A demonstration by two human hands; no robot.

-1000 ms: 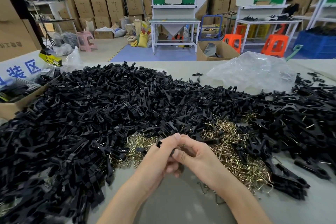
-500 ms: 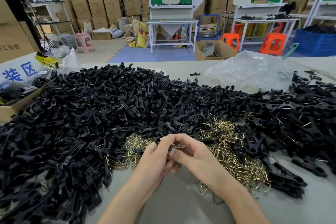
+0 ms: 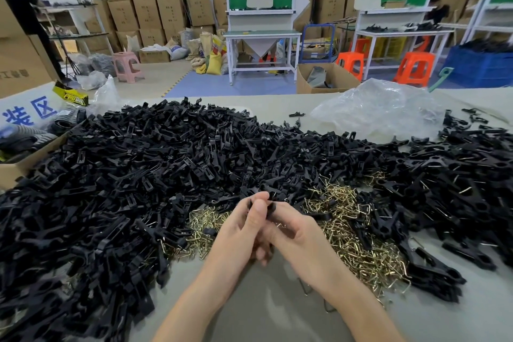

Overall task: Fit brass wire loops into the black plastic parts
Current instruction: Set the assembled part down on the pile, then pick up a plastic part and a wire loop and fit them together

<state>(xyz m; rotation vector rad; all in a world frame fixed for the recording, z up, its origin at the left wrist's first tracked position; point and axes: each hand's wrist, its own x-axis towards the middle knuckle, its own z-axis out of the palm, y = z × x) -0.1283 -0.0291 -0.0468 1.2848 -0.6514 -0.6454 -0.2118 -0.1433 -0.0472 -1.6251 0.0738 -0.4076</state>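
- At 6 o'clock, closest to me, a couple of loose wire loops [image 3: 304,288] lie on the grey table [image 3: 263,314] between the forearms.
- Just past them, the left hand [image 3: 238,233] and right hand [image 3: 301,234] meet at the centre. The fingers of both are curled in, and the thumbs and fingertips pinch one small black part [image 3: 271,207] between them. The fingers hide whether a brass loop is already in that grip, so I cannot tell.
- I read this as the seating step. I would hold the part steady in the left hand and press with the right, pushing both wire legs in squarely together. Pressure should run along the slot so the loop does not spring out sideways.
- The main brass loop heap [image 3: 347,233] lies at 3 o'clock of the hands, touching the right wrist side, and a smaller patch lies at 9 o'clock. The next loop is near.
- The black parts pile [image 3: 138,175] wraps around from 9 through 12 to 3 o'clock.
- Farthest off on the table, a crumpled clear plastic bag [image 3: 383,111] sits at 1 o'clock and a cardboard box [image 3: 16,172] at 10 o'clock.
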